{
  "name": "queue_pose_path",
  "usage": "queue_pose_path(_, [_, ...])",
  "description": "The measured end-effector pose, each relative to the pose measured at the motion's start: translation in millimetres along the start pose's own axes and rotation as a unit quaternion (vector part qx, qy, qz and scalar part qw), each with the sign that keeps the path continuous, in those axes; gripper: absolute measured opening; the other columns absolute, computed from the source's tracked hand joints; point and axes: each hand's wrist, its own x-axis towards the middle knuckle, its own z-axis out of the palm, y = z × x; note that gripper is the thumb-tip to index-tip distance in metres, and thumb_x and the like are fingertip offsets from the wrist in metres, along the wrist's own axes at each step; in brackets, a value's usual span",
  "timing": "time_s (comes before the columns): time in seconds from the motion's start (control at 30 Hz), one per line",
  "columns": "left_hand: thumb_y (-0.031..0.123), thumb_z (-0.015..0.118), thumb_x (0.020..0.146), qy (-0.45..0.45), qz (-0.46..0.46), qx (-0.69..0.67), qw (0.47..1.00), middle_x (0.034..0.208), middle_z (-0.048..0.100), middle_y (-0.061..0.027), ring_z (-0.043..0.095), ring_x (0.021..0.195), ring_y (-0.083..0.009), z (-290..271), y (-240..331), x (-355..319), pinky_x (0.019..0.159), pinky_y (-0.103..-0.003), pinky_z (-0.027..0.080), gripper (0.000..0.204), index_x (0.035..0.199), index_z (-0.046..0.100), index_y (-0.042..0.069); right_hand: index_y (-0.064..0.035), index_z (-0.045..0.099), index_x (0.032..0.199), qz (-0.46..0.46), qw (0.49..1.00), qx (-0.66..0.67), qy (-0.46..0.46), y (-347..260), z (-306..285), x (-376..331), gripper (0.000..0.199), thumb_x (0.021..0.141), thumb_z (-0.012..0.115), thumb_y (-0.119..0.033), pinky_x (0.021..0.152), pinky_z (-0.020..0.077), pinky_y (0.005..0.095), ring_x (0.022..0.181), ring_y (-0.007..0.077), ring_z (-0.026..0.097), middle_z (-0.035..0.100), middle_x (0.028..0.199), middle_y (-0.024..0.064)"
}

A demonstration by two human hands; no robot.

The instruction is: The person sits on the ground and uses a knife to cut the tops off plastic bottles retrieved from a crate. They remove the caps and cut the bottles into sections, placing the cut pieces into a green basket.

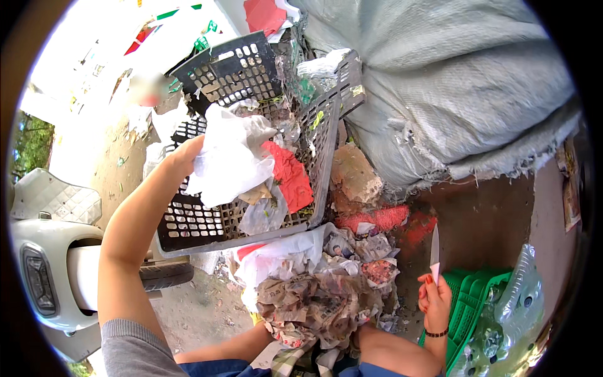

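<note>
My left hand (190, 152) reaches over the left side of a black plastic crate (195, 217) and is closed on a thin white plastic bag (233, 164); its fingertips are hidden by the plastic. A crumpled red piece of paper (290, 179) and torn scraps lie beside the bag in the crate. On the right, my right hand (434, 298) grips a small knife (435, 248) with a pale handle, its blade pointing up and away. Crumpled newspaper (314, 301) is heaped between my legs, against more white plastic (286, 254).
A large grey woven sack (440, 94) fills the far right. Close to my right hand stand a green basket (468, 308) and clear plastic bottles (512, 308). A white scooter (56, 270) is on the left. A broken brick-like chunk (353, 173) lies beside the crate.
</note>
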Motion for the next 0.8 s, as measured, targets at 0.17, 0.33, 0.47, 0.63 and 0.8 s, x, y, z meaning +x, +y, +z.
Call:
queue_pose_path(0.17, [0.031,0.048,0.104,0.076,0.09,-0.033,0.993,0.115,0.071,-0.0127,0.072,0.101,-0.0229,59,30,-202,0.089,-0.04,0.059,0.039,0.126,0.06,0.0,-0.002,0.066,0.105,-0.149,0.985,-0.064,-0.05,-49,6,-42,0.022,0.104,0.055,-0.022,0.046,0.0245,0.0187,0.054,-0.0005,0.035,0.052,0.071,-0.003])
queue_pose_path(0.33, [0.03,0.054,0.102,0.16,0.157,-0.004,0.974,0.097,0.07,-0.0049,0.071,0.086,-0.0167,107,27,-369,0.078,-0.033,0.061,0.029,0.115,0.064,0.006,-0.0001,0.067,0.1,-0.336,0.906,-0.211,-0.145,-140,23,-100,0.015,0.098,0.06,-0.013,0.063,0.039,0.0212,0.071,0.0033,0.049,0.059,0.082,-0.002])
queue_pose_path(0.47, [0.027,0.055,0.101,0.115,0.097,-0.011,0.988,0.102,0.072,-0.0069,0.072,0.087,-0.0177,168,-28,-412,0.079,-0.034,0.06,0.029,0.115,0.066,0.005,0.0015,0.067,0.099,-0.329,0.893,-0.214,-0.22,-187,52,-154,0.018,0.098,0.062,-0.016,0.068,0.0411,0.0214,0.076,0.0036,0.05,0.06,0.084,-0.0031])
queue_pose_path(0.63, [0.023,0.056,0.1,0.044,-0.05,0.108,0.992,0.111,0.073,-0.0113,0.072,0.093,-0.0194,224,-109,-373,0.083,-0.037,0.059,0.033,0.118,0.067,-0.001,0.0001,0.07,0.099,-0.321,0.854,-0.249,-0.324,-137,107,-178,0.016,0.094,0.063,-0.013,0.069,0.0474,0.0254,0.076,0.0066,0.057,0.066,0.083,-0.0004])
queue_pose_path(0.8, [0.032,0.074,0.086,0.087,-0.031,0.266,0.96,0.108,0.072,-0.0139,0.071,0.093,-0.0209,226,-241,-253,0.08,-0.036,0.056,0.049,0.116,0.068,-0.006,-0.0007,0.074,0.109,-0.287,0.873,-0.204,-0.337,9,176,-106,0.023,0.09,0.063,-0.01,0.075,0.0515,0.0265,0.083,0.0108,0.065,0.074,0.092,0.0067])
